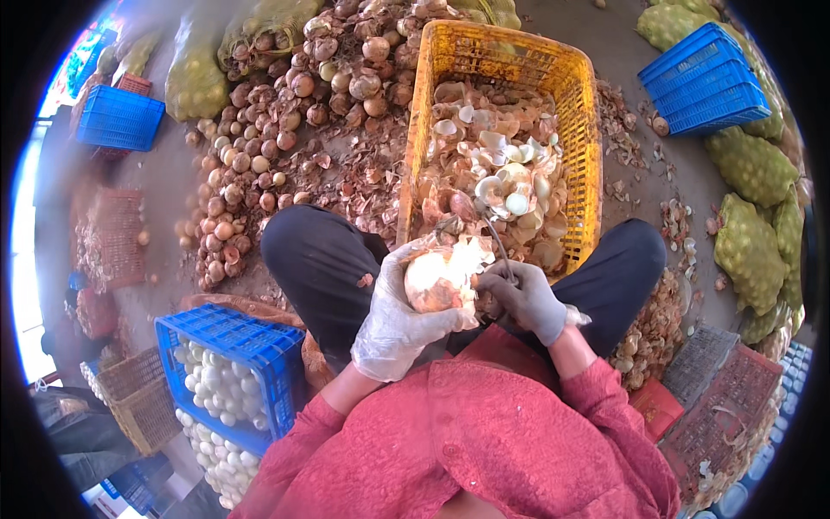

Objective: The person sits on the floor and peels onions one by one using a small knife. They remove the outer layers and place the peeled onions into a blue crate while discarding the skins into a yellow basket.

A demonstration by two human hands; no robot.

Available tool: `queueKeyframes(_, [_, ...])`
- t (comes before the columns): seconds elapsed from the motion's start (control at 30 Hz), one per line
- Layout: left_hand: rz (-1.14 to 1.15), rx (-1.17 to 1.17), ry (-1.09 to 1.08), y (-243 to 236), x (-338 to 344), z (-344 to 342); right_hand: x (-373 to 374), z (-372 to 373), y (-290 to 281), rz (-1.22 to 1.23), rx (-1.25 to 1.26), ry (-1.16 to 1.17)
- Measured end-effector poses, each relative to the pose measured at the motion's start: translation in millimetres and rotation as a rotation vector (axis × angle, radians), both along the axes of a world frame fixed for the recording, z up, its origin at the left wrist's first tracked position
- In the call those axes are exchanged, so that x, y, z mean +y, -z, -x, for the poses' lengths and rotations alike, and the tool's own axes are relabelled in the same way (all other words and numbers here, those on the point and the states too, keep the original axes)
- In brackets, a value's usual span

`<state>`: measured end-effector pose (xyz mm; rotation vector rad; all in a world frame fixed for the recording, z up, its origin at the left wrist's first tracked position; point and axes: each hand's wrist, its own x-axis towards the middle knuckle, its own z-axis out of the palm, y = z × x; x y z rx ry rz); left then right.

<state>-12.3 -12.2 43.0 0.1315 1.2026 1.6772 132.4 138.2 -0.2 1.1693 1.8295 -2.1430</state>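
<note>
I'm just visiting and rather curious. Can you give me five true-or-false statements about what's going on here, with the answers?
1. The left hand holds an onion. True.
2. The right hand is empty. False: it grips a thin metal tool.
3. The yellow crate contains onion peels. True.
4. The blue crate at the lower left is full of brown onions. False: pale onions show in it.
5. Loose brown onions lie to the left of the yellow crate. True.

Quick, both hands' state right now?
Left hand: closed around an onion, skin partly loose.
Right hand: closed on a thin metal tool; its handle is mostly hidden in the grip.
</note>
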Motion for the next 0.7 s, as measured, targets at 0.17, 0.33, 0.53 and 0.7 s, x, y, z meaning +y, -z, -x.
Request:
queueKeyframes(0.17, [0.149,0.148,-0.016,22,-2,10,-12,-5,-26,-0.381,0.268,-0.323])
queueKeyframes(0.33, [0.177,0.037,0.026,14,0,5,-18,-9,-3,-0.724,0.192,-0.408])
queueKeyframes(0.53, [-0.065,-0.298,0.000,11,-9,-1,-32,-13,6,0.013,0.295,0.001])
queueKeyframes(0.7, [-0.008,-0.177,0.038,19,-8,0,-8,-4,-15,0.339,0.273,0.329])
